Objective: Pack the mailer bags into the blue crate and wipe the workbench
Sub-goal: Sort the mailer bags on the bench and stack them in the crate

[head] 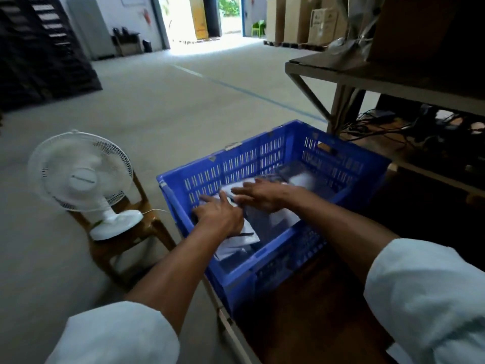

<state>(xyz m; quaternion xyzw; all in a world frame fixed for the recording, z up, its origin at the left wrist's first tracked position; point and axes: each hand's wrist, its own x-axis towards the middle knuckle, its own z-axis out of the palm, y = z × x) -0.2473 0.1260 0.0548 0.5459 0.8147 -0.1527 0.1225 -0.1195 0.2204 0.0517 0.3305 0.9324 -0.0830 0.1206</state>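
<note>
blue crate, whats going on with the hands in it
A person in pale sleeves is reaching both hands into the blue crate, which sits at the corner of the dark workbench. The left hand and right hand lie on the mailer bags inside, fingers mostly straight, apparently pressing them down. A white fan stands on a wooden chair to the left.

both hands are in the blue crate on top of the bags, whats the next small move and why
Probably press down and smooth the mailer bags flat. The left hand and the right hand both lie with fingers spread on the pile inside the blue crate, and the bags look overlapped and skewed, so flattening them should leave room for more.
</note>
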